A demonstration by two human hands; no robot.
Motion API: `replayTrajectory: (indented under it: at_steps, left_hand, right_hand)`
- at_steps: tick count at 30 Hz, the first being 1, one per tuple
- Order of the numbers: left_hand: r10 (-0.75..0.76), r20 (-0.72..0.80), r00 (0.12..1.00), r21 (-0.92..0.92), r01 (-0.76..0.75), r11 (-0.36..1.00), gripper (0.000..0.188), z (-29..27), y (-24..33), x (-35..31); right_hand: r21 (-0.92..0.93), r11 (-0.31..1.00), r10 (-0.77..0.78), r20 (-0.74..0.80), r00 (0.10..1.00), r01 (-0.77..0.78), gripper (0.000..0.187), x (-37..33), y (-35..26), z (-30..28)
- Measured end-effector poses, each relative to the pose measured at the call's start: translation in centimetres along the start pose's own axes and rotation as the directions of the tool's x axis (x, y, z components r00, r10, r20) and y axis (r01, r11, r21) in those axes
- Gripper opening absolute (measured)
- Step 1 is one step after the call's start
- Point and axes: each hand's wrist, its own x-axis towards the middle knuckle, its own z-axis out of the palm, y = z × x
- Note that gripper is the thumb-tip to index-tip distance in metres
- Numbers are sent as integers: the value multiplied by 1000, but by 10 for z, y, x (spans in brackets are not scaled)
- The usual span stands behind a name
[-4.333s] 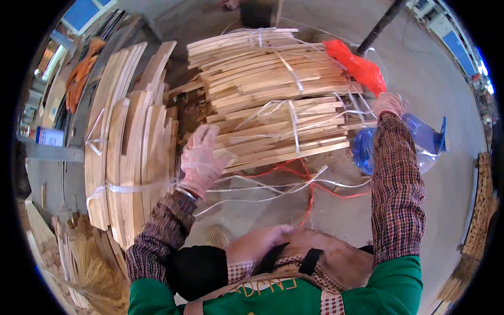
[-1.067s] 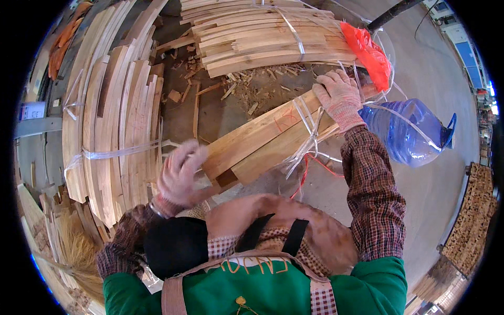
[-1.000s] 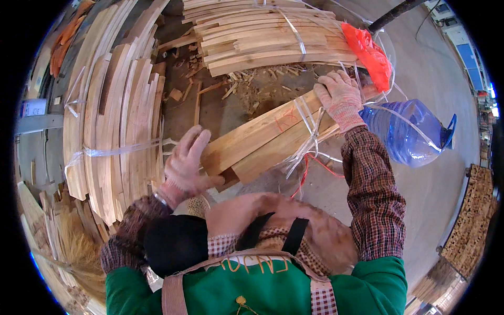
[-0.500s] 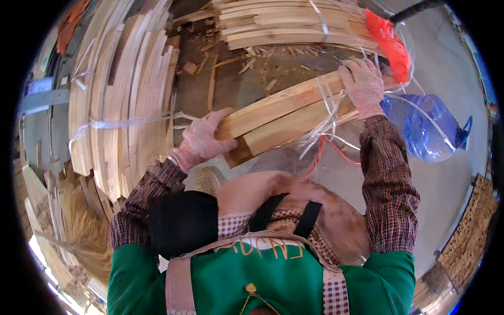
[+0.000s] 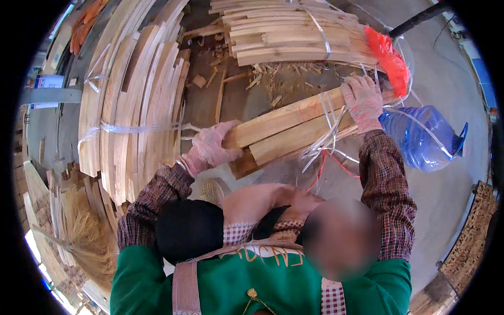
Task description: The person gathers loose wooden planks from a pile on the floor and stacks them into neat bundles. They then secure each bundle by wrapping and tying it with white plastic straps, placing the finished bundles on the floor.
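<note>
A short bundle (image 5: pixel 289 123) of pale planks lies aslant in the middle of the scene, its left end nearer us and its right end farther away; whether it rests on the floor (image 5: pixel 451 63) or is raised, we cannot tell. White twine (image 5: pixel 332 128) loops around its right part, loose tails hanging on the near side, with red twine (image 5: pixel 320 170) trailing beside them.

We judge the loose-looking twine the main risk: if it slackens, the planks could slide over one another and splay, as their left ends are already uneven. The tails could also snag, and rough edges could shed splinters.

The left grip (image 5: pixel 212 147), gloved, clasps the bundle's left end, fingers over the far edge and thumb toward the near side, the forearm angling in from the near left. The right grip (image 5: pixel 363 101), gloved too, grasps the bundle toward its right end from above, fingers bent across it, thumb hidden, the elbow only slightly bent.

Just right of the bundle we find a blue jug (image 5: pixel 422 139) on its side, which a swing of that end could knock. A red bag (image 5: pixel 388 58) sits at the far right, wood scraps (image 5: pixel 278 79) and a tied stack (image 5: pixel 299 39) lie beyond, and another stack (image 5: pixel 131 105) stretches along the left.
</note>
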Motion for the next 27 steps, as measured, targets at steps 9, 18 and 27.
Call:
replayTrajectory:
  at_steps: [9,18,27]
  left_hand:
    - [2,-37,999,69,0,998,80,10,-12,-4]
    - [-96,21,995,142,92,986,84,6,2,-3]
    - [-78,55,995,107,71,992,87,4,-13,-6]
  right_hand:
    - [37,995,-96,-43,994,98,30,-1,-4,6]
    - [16,1000,18,7,1000,-19,33,-4,0,-18]
    - [-43,995,-89,-51,995,87,24,18,-4,1]
